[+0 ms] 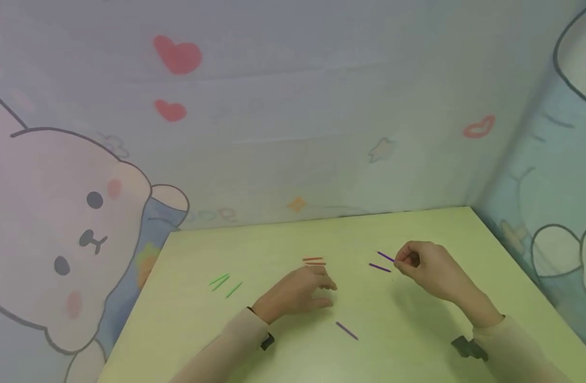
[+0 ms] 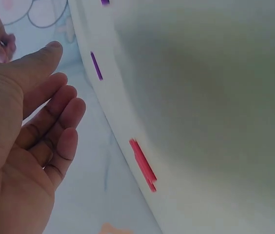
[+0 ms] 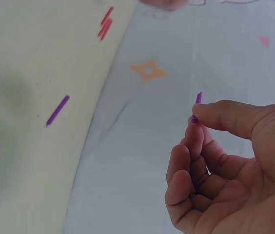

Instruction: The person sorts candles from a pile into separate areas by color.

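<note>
My right hand pinches a thin purple stick with a small tip between thumb and forefinger, its other fingers curled in. In the head view this stick slants up and left from the fingertips. A second purple stick lies on the table just left of that hand. My left hand hovers over the middle of the table, fingers loosely bent and holding nothing. Red sticks lie just beyond its knuckles, side by side. Another purple stick lies nearer me, to the right of the left wrist.
Three green sticks lie on the left part of the pale yellow-green table. Behind the table's far edge hangs a cloth backdrop printed with hearts and a bear, continuing along both sides.
</note>
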The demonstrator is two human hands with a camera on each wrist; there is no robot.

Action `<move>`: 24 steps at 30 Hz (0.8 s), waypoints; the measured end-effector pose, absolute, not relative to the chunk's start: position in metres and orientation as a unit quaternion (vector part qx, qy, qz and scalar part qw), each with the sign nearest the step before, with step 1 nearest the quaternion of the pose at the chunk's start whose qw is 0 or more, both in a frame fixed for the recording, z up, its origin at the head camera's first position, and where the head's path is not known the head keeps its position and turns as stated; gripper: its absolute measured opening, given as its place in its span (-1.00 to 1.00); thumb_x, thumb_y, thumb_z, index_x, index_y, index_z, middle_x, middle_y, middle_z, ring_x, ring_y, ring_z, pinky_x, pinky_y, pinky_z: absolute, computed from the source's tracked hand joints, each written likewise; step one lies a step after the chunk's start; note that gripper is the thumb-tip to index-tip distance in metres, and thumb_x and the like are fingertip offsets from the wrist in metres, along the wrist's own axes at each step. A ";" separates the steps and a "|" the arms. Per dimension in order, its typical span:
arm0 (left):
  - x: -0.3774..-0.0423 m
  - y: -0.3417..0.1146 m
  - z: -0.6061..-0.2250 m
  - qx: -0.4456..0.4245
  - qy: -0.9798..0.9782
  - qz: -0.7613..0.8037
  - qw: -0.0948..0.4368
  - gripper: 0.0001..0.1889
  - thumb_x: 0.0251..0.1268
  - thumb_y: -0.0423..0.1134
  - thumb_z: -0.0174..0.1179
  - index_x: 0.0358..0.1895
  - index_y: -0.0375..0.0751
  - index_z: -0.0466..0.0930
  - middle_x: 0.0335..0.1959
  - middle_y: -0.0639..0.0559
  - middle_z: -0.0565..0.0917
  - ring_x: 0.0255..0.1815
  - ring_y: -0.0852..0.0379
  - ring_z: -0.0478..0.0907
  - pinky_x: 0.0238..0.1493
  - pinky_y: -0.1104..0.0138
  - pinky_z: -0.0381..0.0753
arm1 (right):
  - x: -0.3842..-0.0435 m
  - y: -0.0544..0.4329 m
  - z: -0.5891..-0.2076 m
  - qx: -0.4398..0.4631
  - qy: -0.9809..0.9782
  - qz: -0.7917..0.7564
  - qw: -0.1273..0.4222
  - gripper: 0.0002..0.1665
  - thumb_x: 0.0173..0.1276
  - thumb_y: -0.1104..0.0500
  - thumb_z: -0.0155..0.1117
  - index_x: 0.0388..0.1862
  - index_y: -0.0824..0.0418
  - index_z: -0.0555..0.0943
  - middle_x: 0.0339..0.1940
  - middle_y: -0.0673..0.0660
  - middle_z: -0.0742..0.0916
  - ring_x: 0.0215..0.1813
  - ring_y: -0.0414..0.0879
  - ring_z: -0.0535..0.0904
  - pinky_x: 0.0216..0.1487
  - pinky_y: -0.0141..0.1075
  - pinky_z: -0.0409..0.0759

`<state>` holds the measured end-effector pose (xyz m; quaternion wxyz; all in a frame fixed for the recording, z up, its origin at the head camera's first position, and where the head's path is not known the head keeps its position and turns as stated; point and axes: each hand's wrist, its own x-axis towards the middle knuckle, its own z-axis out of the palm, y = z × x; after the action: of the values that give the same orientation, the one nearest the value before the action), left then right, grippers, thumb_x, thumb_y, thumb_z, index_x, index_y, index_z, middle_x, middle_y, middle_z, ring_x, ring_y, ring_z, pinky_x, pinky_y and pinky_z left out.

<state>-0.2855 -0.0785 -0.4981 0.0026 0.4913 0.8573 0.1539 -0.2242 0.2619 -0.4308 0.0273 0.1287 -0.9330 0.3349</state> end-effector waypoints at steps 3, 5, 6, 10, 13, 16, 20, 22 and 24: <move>-0.271 -0.075 -0.501 0.498 0.854 0.149 0.009 -0.68 0.46 -0.10 0.55 0.18 -0.08 0.86 0.05 0.08 0.75 0.04 0.21 0.71 0.09 0.53 0.61 | -0.234 0.270 -0.430 0.121 -0.936 0.328 0.037 -0.96 0.57 0.22 0.47 -0.13 0.19 0.77 -0.34 -0.05 0.74 -0.30 -0.14 0.57 -0.30 -0.31 0.55; -0.263 -0.073 -0.502 0.505 0.851 0.147 0.011 -0.66 0.46 -0.09 0.56 0.20 -0.07 0.86 0.08 0.09 0.73 0.06 0.20 0.71 0.10 0.55 0.60 | -0.240 0.275 -0.430 0.117 -0.937 0.326 0.040 -0.95 0.57 0.22 0.46 -0.12 0.20 0.77 -0.33 -0.03 0.75 -0.28 -0.13 0.58 -0.29 -0.29 0.55; -0.259 -0.072 -0.503 0.506 0.850 0.144 0.010 -0.65 0.46 -0.08 0.56 0.21 -0.05 0.85 0.09 0.11 0.72 0.07 0.22 0.70 0.12 0.56 0.59 | -0.244 0.277 -0.431 0.115 -0.938 0.325 0.042 -0.94 0.57 0.22 0.46 -0.12 0.21 0.78 -0.33 -0.03 0.75 -0.28 -0.12 0.59 -0.28 -0.29 0.56; -0.247 -0.066 -0.508 0.524 0.844 0.118 -0.001 -0.64 0.48 -0.09 0.53 0.26 0.00 0.83 0.21 0.12 0.70 0.17 0.25 0.68 0.21 0.55 0.58 | -0.260 0.283 -0.435 0.106 -0.939 0.323 0.049 -0.91 0.56 0.22 0.45 -0.13 0.24 0.78 -0.32 -0.01 0.77 -0.27 -0.11 0.62 -0.26 -0.27 0.58; -0.241 -0.062 -0.513 0.542 0.835 0.090 -0.013 -0.63 0.49 -0.13 0.51 0.28 0.01 0.81 0.27 0.10 0.70 0.22 0.23 0.68 0.29 0.52 0.57 | -0.271 0.289 -0.442 0.099 -0.941 0.321 0.050 -0.88 0.56 0.21 0.44 -0.13 0.27 0.78 -0.31 0.02 0.78 -0.27 -0.10 0.62 -0.26 -0.24 0.58; -0.235 -0.059 -0.517 0.558 0.826 0.078 -0.021 -0.64 0.48 -0.15 0.52 0.28 0.02 0.81 0.26 0.10 0.71 0.19 0.24 0.67 0.28 0.51 0.57 | -0.281 0.293 -0.450 0.091 -0.942 0.319 0.046 -0.85 0.57 0.21 0.43 -0.12 0.31 0.77 -0.31 0.06 0.78 -0.27 -0.08 0.62 -0.26 -0.21 0.59; -0.229 -0.057 -0.522 0.574 0.815 0.069 -0.032 -0.67 0.45 -0.14 0.54 0.23 0.04 0.84 0.14 0.16 0.74 0.09 0.30 0.65 0.15 0.56 0.54 | -0.293 0.296 -0.461 0.083 -0.944 0.316 0.038 -0.82 0.58 0.21 0.40 -0.13 0.34 0.76 -0.32 0.09 0.77 -0.29 -0.07 0.61 -0.28 -0.21 0.58; -0.226 -0.057 -0.523 0.579 0.813 0.060 -0.037 -0.67 0.44 -0.12 0.55 0.21 0.06 0.85 0.09 0.19 0.75 0.06 0.32 0.63 0.10 0.58 0.51 | -0.297 0.297 -0.466 0.079 -0.945 0.315 0.030 -0.82 0.57 0.20 0.41 -0.14 0.35 0.76 -0.32 0.10 0.76 -0.29 -0.06 0.60 -0.28 -0.22 0.57; -0.224 -0.057 -0.525 0.581 0.811 0.049 -0.042 -0.68 0.44 -0.09 0.55 0.21 0.08 0.86 0.06 0.22 0.75 0.04 0.34 0.62 0.06 0.59 0.50 | -0.301 0.297 -0.471 0.076 -0.946 0.314 0.021 -0.81 0.57 0.20 0.40 -0.15 0.35 0.75 -0.32 0.11 0.76 -0.27 -0.05 0.60 -0.27 -0.21 0.57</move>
<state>-0.2242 -0.0573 -0.5245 -0.0424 0.5810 0.8113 0.0486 -0.3013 0.2972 -0.4707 0.0208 0.0764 -0.9462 0.3138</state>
